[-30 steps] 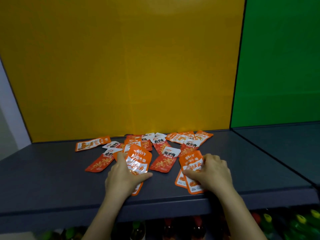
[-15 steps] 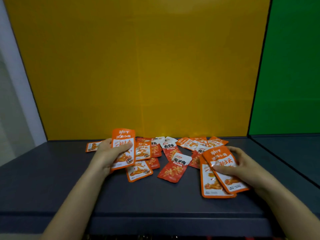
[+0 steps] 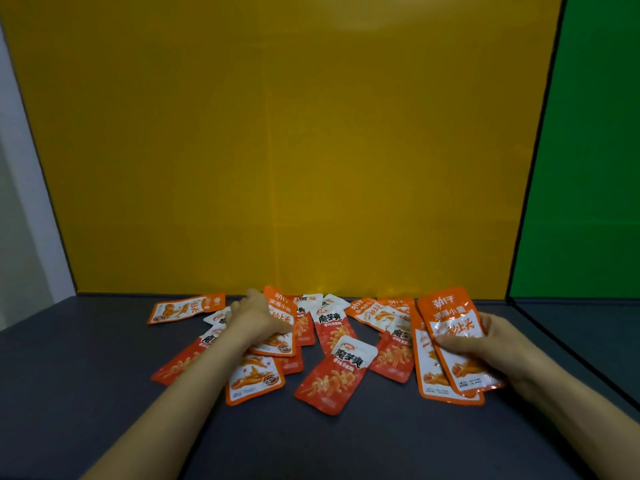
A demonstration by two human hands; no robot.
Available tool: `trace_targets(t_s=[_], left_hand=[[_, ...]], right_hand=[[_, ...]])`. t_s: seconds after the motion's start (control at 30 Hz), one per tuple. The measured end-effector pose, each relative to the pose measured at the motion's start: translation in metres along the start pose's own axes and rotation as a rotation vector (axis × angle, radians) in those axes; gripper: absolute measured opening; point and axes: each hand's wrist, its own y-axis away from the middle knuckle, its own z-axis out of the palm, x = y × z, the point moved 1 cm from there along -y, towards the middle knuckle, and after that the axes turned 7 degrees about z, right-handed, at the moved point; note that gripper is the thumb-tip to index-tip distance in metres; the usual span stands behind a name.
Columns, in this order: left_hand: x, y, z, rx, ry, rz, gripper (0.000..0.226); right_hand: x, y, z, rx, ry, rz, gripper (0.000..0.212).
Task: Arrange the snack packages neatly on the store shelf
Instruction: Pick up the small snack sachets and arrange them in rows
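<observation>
We take the snack package (image 3: 335, 374) at the middle front of the shelf (image 3: 86, 393) as our mark. Behind it the heap of packages (image 3: 332, 317) runs to the back panel (image 3: 277, 150). Left of it our left hand (image 3: 258, 318) lies on one package (image 3: 280, 327); right of it our right hand (image 3: 491, 348) grips a package (image 3: 457, 327) overlapping another beneath (image 3: 427, 372).
</observation>
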Motion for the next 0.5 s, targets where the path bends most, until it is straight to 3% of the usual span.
trace_targets(t_s=[0.3,0.33,0.4,0.5], left_hand=[[-0.003,-0.002,-0.008,-0.081,0.284,-0.064,0.109],[-0.003,-0.001,-0.008,-0.084,0.314,-0.055,0.096],[-0.004,0.001,-0.009,-0.081,0.385,-0.019,0.049],[-0.002,0.008,-0.013,-0.044,0.598,0.039,0.031]], right_hand=[[0.0,0.003,0.009,0.031,-0.015,-0.114,0.021],[0.0,0.003,0.009,0.036,-0.01,-0.119,0.021],[0.001,0.003,0.009,0.041,-0.006,-0.126,0.021],[0.001,0.005,0.01,0.035,0.0,-0.136,0.02]])
